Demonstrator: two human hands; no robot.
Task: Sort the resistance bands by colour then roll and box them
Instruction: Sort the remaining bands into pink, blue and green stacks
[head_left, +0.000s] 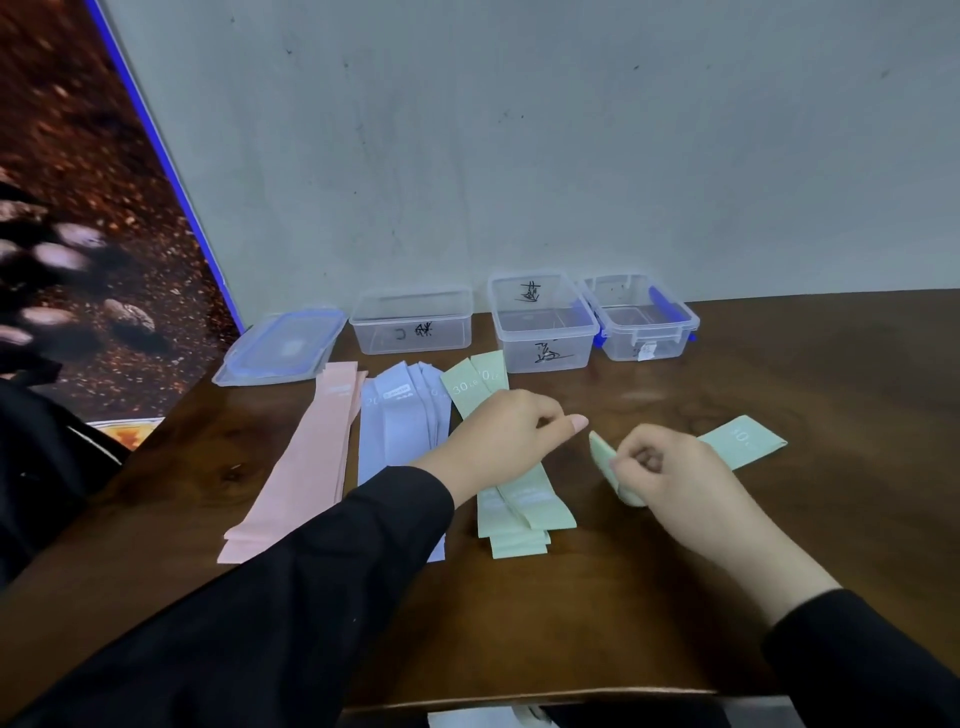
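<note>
I've laid the bands in colour rows so each goes to its own box: pink pile (296, 462), lilac pile (395, 431), green pile (511, 499). My right hand (670, 483) pinches the near end of one green band (743, 441), curling it to start a roll while the rest trails flat to the right. My left hand (511, 431) hovers over the green pile, fingers loosely curled, seemingly empty. Three clear boxes (543, 325) and a loose lid (283, 345) wait at the back of the dark wooden desk (831, 389), against a scuffed grey wall (519, 130).
</note>
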